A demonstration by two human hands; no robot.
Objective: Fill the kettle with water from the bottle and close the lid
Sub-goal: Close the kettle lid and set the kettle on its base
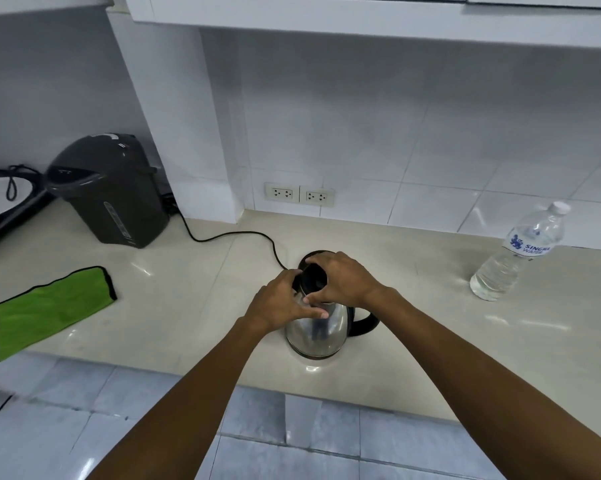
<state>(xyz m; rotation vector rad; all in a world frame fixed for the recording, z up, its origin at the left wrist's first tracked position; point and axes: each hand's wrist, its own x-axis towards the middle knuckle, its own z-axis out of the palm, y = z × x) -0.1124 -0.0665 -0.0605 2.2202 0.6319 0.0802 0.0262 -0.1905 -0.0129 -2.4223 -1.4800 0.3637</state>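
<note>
A shiny steel kettle with a black handle at its right stands near the front edge of the beige counter. Its black lid sits at the top, between my hands. My right hand curls over the lid from the right, fingers on its rim. My left hand presses against the kettle's upper left side, its fingers touching the lid. Whether the lid is fully down I cannot tell. A clear water bottle with a white cap on stands upright at the right, apart from both hands.
The kettle's black base shows behind it, its cord running left toward a dark electric water boiler. A green cloth lies at the counter's left front. Wall sockets sit on the tiled wall behind.
</note>
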